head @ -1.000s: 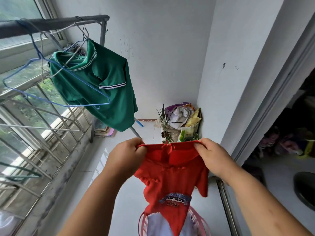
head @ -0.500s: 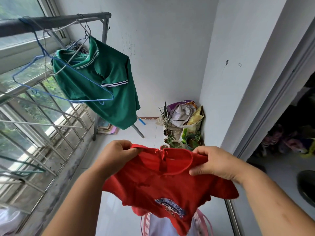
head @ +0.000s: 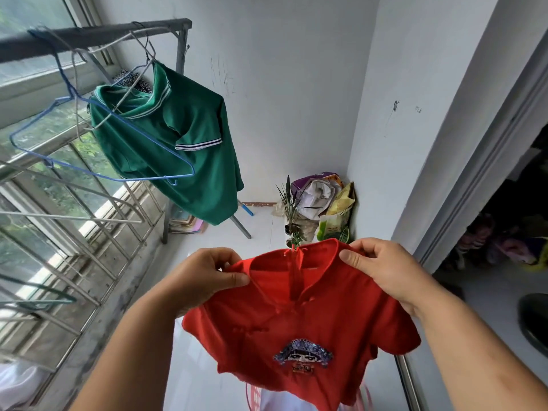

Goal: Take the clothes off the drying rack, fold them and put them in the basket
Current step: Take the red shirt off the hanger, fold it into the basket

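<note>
Left grip [head: 203, 277] pinches the red shirt [head: 296, 330] at its shoulder seam, thumb on top of the cloth and fingers curled behind. Right grip [head: 385, 274] does the same on the other shoulder. Both are closed on fabric, nothing else in either.

The collar sits between the two grips at the top edge. The shirt hangs open below them with the printed front facing the camera. Long axis, collar to hem, runs straight down from the grip line. Sleeves stick out left and right just under each grip. The right grip is slightly higher in the frame, so the shoulder line is a bit tilted.

The pink basket [head: 252, 394] is directly under the hem. It's mostly hidden by the shirt, with only rim slats showing either side and something white inside.

Key relation: the shirt's centre line lies midway between the grips, so neither is nearer. My read is that the fold is not yet started. Bringing the grips together would halve it about that line, then it goes straight down into the basket.

Further out, a green polo shirt [head: 184, 149] is on a wire hanger on the drying rack [head: 98, 38], up-left and well apart. A bare blue hanger [head: 124, 175] hangs in front of it. The left grip is on the polo shirt's side.
</note>
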`<state>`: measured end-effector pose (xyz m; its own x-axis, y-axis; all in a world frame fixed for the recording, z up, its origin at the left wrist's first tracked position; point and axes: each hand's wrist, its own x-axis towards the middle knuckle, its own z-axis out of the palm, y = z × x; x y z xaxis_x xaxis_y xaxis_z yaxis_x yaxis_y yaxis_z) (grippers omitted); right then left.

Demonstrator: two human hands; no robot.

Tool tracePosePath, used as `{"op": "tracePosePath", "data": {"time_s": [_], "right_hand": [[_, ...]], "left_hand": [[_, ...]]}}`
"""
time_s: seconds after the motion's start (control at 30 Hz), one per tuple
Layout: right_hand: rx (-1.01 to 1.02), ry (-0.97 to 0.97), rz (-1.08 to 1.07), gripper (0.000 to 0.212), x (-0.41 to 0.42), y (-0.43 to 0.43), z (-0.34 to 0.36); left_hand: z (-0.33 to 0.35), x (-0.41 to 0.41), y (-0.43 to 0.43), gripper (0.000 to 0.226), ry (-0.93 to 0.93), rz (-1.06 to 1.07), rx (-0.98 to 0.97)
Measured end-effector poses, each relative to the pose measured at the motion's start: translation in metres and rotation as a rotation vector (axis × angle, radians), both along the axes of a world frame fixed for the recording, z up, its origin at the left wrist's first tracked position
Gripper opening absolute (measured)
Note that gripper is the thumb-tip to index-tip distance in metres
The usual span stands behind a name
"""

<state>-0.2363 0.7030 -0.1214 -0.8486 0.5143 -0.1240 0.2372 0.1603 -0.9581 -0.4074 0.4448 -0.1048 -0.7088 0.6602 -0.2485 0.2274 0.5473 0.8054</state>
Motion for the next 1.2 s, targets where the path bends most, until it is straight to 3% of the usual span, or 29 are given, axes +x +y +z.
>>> {"op": "tracePosePath", "data": {"time_s": [0.17, 0.43, 0.6, 0.7, 0.83, 0.93, 1.0, 1.03, 1.1, 1.2], "right_hand": [[-0.055, 0.008, 0.009, 0.031, 0.001, -0.001, 0.0], [-0.107, 0.028, -0.073, 0.027, -0.006, -0.004, 0.002], [-0.107, 0.029, -0.034, 0.031, -0.005, -0.002, 0.006], [-0.07, 0.071, -0.074, 0.028, -0.003, 0.004, 0.007], [-0.031, 0.142, -0.108, 0.024, -0.006, 0.003, 0.011], [-0.014, 0.149, 0.091, 0.042, -0.013, -0.016, 0.015], [0.102, 0.068, 0.238, 0.057, -0.021, -0.032, 0.014], [0.164, 0.044, 0.266, 0.056, -0.025, -0.039, 0.012], [0.231, 0.053, 0.218, 0.033, -0.031, -0.047, 0.01], [0.158, 0.161, 0.06, 0.007, -0.032, -0.044, 0.008]], "left_hand": [[-0.005, 0.003, 0.01, 0.028, 0.117, 0.134, 0.072], [-0.001, 0.014, 0.028, 0.041, 0.447, 0.143, -0.109], [-0.005, 0.011, 0.034, 0.032, 0.39, 0.241, 0.017], [-0.007, 0.007, 0.03, 0.024, 0.345, 0.19, 0.03], [-0.008, 0.008, 0.031, 0.031, 0.291, 0.168, 0.001], [-0.006, 0.018, 0.045, 0.035, 0.342, 0.17, 0.063], [-0.001, 0.028, 0.058, 0.033, 0.354, 0.088, 0.13], [0.002, 0.033, 0.062, 0.032, 0.34, 0.035, 0.164], [0.009, 0.038, 0.066, 0.028, 0.27, -0.056, 0.232], [0.017, 0.034, 0.058, 0.02, 0.14, -0.109, 0.226]]}}
